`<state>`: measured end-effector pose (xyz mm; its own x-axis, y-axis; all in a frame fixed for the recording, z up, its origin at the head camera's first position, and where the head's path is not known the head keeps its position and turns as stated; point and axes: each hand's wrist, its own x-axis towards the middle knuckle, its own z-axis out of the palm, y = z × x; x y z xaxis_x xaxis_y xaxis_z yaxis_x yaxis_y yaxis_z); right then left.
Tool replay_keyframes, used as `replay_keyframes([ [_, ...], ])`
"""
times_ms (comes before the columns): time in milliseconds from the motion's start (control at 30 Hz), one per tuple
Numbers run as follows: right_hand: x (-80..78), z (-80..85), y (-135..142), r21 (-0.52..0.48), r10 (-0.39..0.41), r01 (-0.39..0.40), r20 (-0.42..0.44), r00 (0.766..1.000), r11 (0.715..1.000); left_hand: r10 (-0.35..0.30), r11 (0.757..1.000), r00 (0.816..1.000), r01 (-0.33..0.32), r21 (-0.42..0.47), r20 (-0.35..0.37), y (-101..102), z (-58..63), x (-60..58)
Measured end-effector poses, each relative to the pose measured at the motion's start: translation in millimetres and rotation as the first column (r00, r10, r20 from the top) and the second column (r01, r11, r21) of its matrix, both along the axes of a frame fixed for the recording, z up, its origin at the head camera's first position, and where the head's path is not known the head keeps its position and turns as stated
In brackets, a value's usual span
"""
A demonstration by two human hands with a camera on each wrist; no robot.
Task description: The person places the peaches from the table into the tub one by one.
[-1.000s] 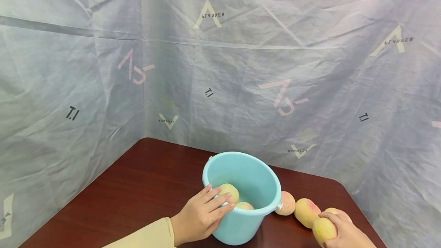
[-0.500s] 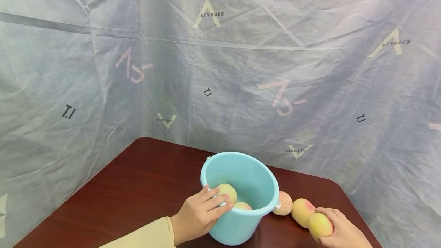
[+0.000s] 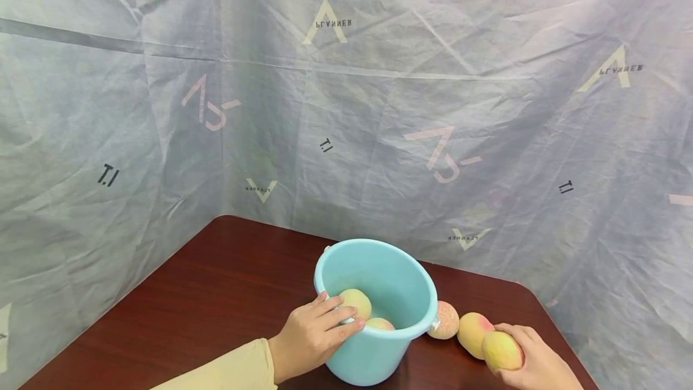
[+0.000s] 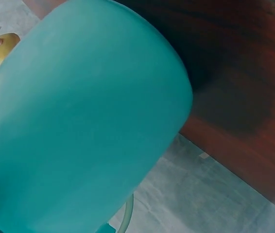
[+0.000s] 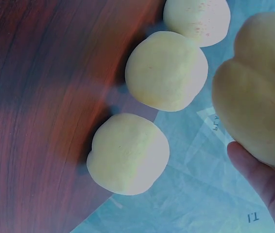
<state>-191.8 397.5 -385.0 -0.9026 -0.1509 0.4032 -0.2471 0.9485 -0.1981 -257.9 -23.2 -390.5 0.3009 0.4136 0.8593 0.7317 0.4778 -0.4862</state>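
Note:
A light-blue bucket (image 3: 373, 354) stands on the dark red table. My left hand (image 3: 314, 333) grips its near-left rim, fingers over the edge; the thumb is hidden. Inside lie a pale peach (image 3: 356, 304), near my fingertips, and another peach (image 3: 381, 324), partly hidden by the rim. To the bucket's right, my right hand (image 3: 533, 357) holds a yellow peach (image 3: 502, 351), with the thumb on its underside in the right wrist view. Near it on the table are a pink-speckled peach (image 3: 444, 321), a yellow-pink peach (image 3: 472, 334) and a third peach (image 5: 128, 154), which the right hand hides in the head view.
Table surface (image 3: 216, 294) stretches left of the bucket. Grey printed cloth (image 3: 346, 155) hangs behind and along both sides. The table's right edge runs close to the right hand. Part of the bucket's handle (image 4: 128, 213) shows in the left wrist view.
My right hand has lifted the peach slightly and brought it a little left, now covering the peach behind. The left hand stays on the bucket rim. The head view has shifted slightly.

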Motion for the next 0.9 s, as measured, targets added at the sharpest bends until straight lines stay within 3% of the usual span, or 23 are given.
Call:
replay_keyframes([
  [200,-3.1,-3.9,-5,-0.003,0.035,-0.036,-0.166,0.985,0.999,-0.020,1.000,1.000,0.020,0.019,0.004,1,4.2,1.5],
  [333,-4.9,-5.3,-7,-0.007,0.049,-0.052,-0.230,0.972,0.999,-0.017,1.000,1.000,0.017,0.022,-0.009,1,3.8,0.9],
  [700,-7.3,-5.1,-8,-0.028,0.049,-0.057,-0.237,0.970,0.998,-0.011,1.000,1.000,0.011,0.011,0.005,1,0.4,0.2],
  [900,-11.5,-3.2,-11,-0.052,0.077,-0.095,-0.280,0.957,0.994,-0.014,0.999,0.996,0.019,-0.050,0.089,-2,-3.4,-0.6],
])
